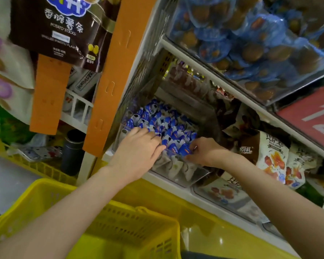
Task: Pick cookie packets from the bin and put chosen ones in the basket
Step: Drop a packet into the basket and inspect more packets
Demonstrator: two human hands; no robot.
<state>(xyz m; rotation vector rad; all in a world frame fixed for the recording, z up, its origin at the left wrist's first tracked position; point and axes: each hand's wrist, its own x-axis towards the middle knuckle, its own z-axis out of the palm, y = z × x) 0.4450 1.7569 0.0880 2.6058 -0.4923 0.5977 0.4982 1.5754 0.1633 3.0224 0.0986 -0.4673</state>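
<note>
**Both hands in the cookie bin**

The cookie packets [168, 131] lay packed in rows in a clear plastic bin [178, 176] on the lower shelf [176, 195], small crinkled blue-and-white sachets standing on edge. My left hand [140, 146] lay palm down on the packets at the bin's near left, fingers stretched flat and close together, gripping nothing that I could see. My right hand [204, 152] came in from the right with the wrist bent, thumb and fingers pinched narrow on a blue packet [184, 151] at the front of the pile. Both forearms were bare and reached up and forward from the bottom of the view.

The yellow basket [131, 228] sat below my arms, a slotted hard-plastic one, with no packet that I could see in the part that showed.

Right of the bin, glossy cream and brown snack bags [273, 157] carried Chinese lettering that I could not make out. On the shelf above, a clear bin held blue-wrapped round snacks [251, 43]. A red sign [312, 116] with part of a white numeral sat at the right edge. An orange upright [108, 81] stood left of the bin, and beyond it hung a dark brown bag [64, 28] printed "POTATO STICKS" under Chinese characters. A dark cylinder [73, 152] stood at the upright's foot.
</note>
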